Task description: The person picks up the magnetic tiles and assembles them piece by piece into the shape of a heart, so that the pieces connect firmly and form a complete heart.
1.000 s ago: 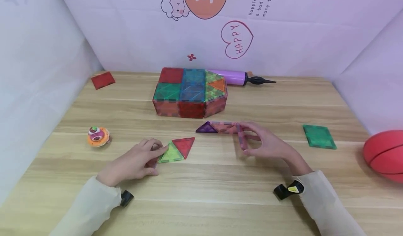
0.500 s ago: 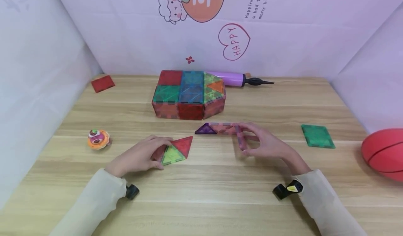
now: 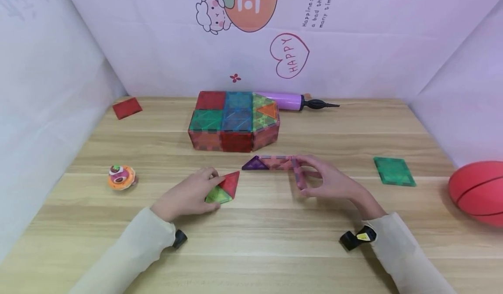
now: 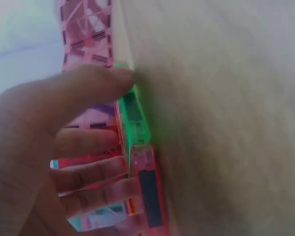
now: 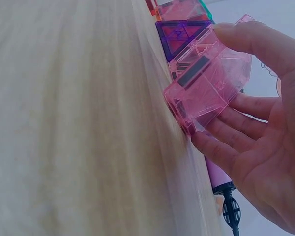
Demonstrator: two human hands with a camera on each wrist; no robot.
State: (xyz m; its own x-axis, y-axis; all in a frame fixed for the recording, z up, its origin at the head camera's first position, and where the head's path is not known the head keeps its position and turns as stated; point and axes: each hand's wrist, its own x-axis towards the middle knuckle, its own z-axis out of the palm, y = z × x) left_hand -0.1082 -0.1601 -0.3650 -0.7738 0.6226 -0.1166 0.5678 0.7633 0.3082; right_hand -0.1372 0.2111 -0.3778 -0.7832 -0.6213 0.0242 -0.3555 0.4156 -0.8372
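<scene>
My left hand grips a yellow-green triangle magnetic tile, thumb at its near edge and fingers over the far side. Joined to that tile is a red triangle magnetic tile, its point towards the back. In the left wrist view the thumb presses the green tile's edge. My right hand pinches an upright pink magnetic tile between thumb and fingers. This pink tile meets the right end of a low pink strip, which ends on the left in a purple triangle tile.
Behind the hands stands a block of coloured magnetic tiles, with a purple hand pump behind it. A red tile and a small cake toy lie left. A green square tile and a red ball are right.
My left hand has moved right, from the green triangle's left edge to further over it, covering more of it. My right hand keeps its hold on the pink tile; the view has shifted slightly.
</scene>
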